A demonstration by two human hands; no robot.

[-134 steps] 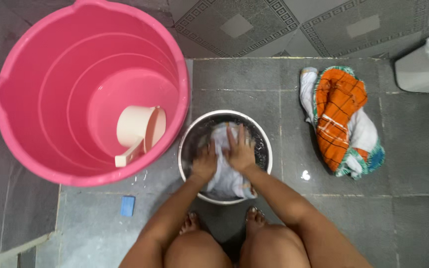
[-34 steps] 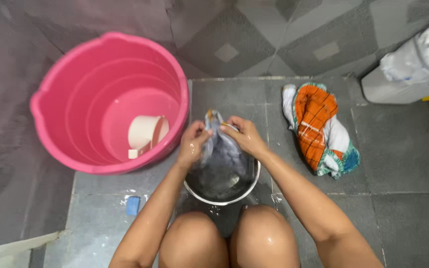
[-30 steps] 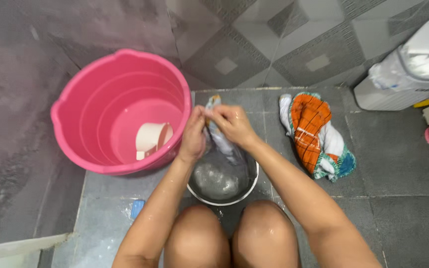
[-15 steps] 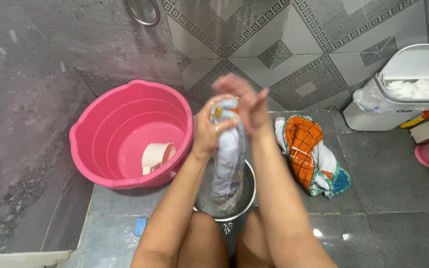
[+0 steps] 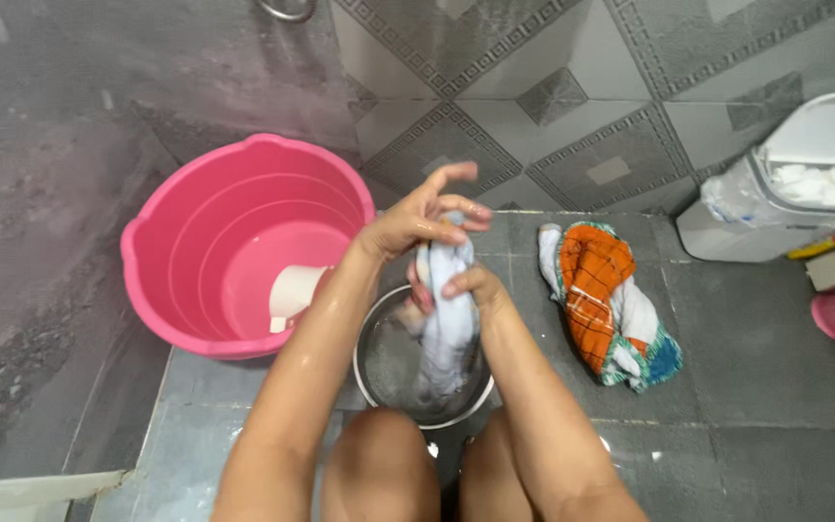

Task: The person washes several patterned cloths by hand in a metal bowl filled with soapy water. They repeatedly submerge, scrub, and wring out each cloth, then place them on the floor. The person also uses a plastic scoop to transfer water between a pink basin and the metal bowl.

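Hands gripping a sodden pale-blue cloth [image 5: 448,309] above the round steel basin [image 5: 379,372]: left hand [image 5: 416,224] fingers closed at top, right hand [image 5: 464,288] clenched mid-length (soft, heavy, probably slippery). Pink plastic bucket [image 5: 195,251] at ten o'clock.

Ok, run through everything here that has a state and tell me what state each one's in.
Cloth: wet, gripped by both hands, hanging into the basin.
Left hand: closed on the cloth's top.
Right hand: closed on the cloth lower down.
Basin: upright, on the floor.
Pink bucket: upright, with a mug lying inside.
Orange bundle: heaped on the floor.
White bin: open.
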